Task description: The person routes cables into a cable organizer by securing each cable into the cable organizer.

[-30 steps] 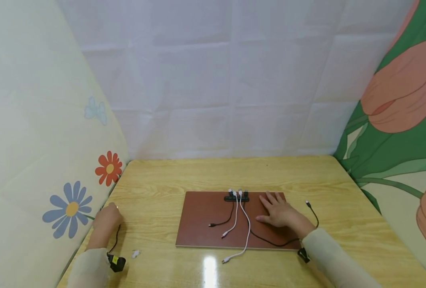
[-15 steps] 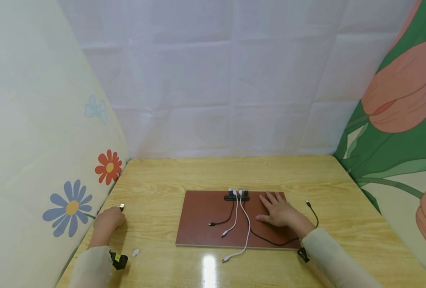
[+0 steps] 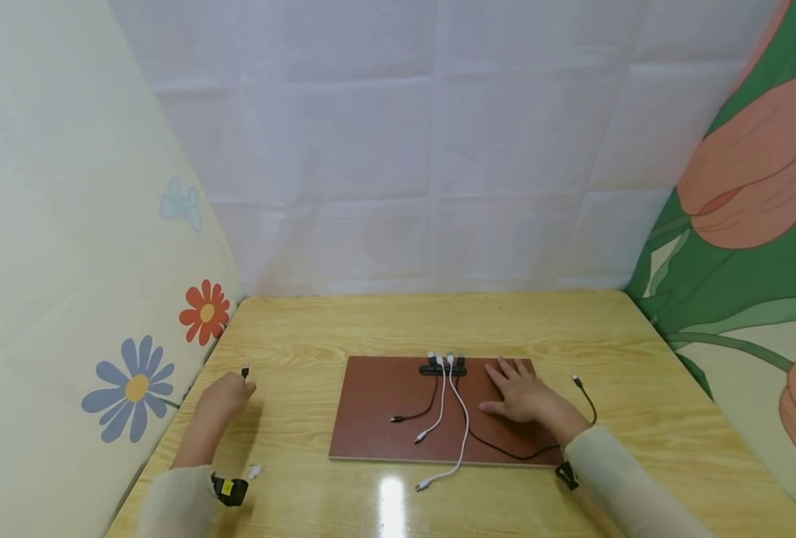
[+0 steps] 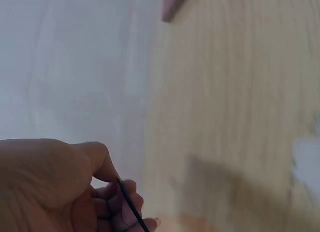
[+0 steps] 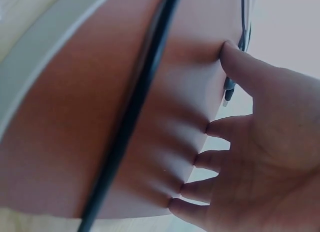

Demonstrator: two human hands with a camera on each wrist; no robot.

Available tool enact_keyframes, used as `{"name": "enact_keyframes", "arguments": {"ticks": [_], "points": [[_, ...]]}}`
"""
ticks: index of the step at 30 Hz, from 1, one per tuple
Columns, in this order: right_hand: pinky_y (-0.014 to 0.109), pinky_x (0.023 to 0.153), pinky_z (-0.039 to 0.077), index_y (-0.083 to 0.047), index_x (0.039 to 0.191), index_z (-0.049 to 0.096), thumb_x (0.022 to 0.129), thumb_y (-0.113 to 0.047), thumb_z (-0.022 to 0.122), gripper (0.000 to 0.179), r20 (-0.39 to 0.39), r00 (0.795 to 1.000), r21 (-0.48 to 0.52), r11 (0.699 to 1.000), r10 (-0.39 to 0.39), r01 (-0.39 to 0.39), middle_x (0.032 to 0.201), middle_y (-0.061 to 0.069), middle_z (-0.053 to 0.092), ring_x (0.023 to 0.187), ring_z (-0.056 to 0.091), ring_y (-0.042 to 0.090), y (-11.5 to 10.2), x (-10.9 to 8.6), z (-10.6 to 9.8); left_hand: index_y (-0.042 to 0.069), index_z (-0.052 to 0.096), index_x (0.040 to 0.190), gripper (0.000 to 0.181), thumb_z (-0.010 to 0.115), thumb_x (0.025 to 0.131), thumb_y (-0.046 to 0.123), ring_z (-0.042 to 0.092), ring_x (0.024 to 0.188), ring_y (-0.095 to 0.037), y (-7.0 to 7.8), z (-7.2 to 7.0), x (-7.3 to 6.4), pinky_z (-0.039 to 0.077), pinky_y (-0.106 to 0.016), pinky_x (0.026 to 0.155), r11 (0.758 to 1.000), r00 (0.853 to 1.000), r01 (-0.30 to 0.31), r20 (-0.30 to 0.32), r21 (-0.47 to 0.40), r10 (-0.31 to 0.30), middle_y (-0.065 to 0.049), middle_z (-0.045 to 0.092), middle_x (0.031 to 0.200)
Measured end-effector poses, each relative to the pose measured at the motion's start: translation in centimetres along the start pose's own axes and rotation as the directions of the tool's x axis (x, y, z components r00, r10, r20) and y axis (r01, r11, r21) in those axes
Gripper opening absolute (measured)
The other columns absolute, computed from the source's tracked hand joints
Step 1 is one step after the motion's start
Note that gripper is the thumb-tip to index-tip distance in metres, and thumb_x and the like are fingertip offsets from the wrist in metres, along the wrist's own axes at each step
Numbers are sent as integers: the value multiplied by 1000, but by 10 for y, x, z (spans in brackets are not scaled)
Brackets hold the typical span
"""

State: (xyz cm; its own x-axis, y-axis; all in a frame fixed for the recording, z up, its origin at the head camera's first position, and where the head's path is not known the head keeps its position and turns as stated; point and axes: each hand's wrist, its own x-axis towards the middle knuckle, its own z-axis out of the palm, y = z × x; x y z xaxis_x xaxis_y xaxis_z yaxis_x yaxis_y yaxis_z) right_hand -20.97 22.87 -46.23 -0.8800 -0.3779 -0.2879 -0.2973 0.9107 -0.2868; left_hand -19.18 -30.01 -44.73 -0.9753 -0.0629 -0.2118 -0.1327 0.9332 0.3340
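Note:
My left hand (image 3: 224, 397) pinches a black USB cable (image 4: 131, 204) between thumb and fingers, above the table's left side. The cable's USB plug (image 3: 245, 371) points up past the fingers in the head view. With fingers spread, my right hand (image 3: 524, 400) rests on the right part of a brown board (image 3: 364, 411). Its fingertips touch the board in the right wrist view. At the board's back edge sits a black USB hub (image 3: 426, 370) with several cables plugged in. Two white cables (image 3: 466, 430) and a short black cable (image 3: 419, 415) trail forward from it.
A longer black cable (image 3: 498, 450) runs under my right forearm; a black cable end (image 3: 577, 381) shows beyond it. A small white piece (image 3: 255, 471) lies on the wooden table (image 3: 303, 448) near my left wrist. Printed cloth walls (image 3: 431, 149) border the table's back and sides.
My left hand has moved right and away from the left wall, bringing the black USB cable's plug with it. The right hand and the board have stayed put.

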Motion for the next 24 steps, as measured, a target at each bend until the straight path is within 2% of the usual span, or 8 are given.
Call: {"name": "enact_keyframes", "arguments": {"ticks": [5, 6, 11, 16, 20, 24], "points": [[75, 108, 23, 4, 153, 35, 97, -49, 63, 82, -21, 1000, 54, 998, 14, -12, 159, 36, 22, 144, 15, 61, -2, 3, -4, 6, 39, 74, 31, 37, 104, 16, 27, 54, -15, 42, -6, -6, 30, -31, 53, 990, 994, -94, -67, -104, 87, -3, 35, 65], [75, 109, 22, 4, 153, 36, 98, -49, 63, 81, -26, 999, 67, 998, 18, -16, 159, 36, 22, 144, 15, 61, -3, 4, -5, 5, 38, 78, 28, 36, 104, 15, 28, 54, -15, 50, -7, -7, 29, -31, 53, 986, 991, -111, -86, -123, 101, -2, 34, 66], [72, 112, 22, 4, 153, 36, 101, -43, 61, 75, -75, 997, 140, 990, 19, -8, 159, 34, 23, 145, 15, 59, -14, 11, -11, -1, 45, 92, 20, 35, 103, 12, 38, 58, -18, 85, -6, -9, 35, -32, 55, 968, 976, -174, -163, -181, 145, -6, 42, 70], [65, 115, 26, 4, 151, 39, 103, -34, 60, 65, -158, 987, 187, 981, -18, 48, 157, 33, 29, 146, 25, 52, -31, 21, -20, -5, 52, 102, 21, 38, 104, 12, 46, 62, -20, 116, 3, -10, 41, -33, 57, 960, 958, -224, -221, -166, 185, -9, 51, 76], [60, 110, 38, -1, 147, 48, 104, -35, 57, 56, -222, 974, 256, 960, -53, 111, 152, 26, 44, 138, 43, 45, -50, 28, -28, -3, 56, 103, 19, 44, 104, 12, 49, 62, -19, 142, 13, -10, 43, -33, 56, 947, 933, -285, -271, -148, 239, -8, 57, 78], [54, 102, 47, -5, 144, 55, 105, -37, 56, 50, -266, 959, 370, 908, -97, 195, 142, 17, 58, 128, 57, 37, -72, 35, -36, -1, 57, 101, 14, 50, 102, 10, 52, 63, -18, 166, 25, -10, 46, -33, 56, 927, 900, -356, -310, -120, 305, -8, 60, 79]]}}
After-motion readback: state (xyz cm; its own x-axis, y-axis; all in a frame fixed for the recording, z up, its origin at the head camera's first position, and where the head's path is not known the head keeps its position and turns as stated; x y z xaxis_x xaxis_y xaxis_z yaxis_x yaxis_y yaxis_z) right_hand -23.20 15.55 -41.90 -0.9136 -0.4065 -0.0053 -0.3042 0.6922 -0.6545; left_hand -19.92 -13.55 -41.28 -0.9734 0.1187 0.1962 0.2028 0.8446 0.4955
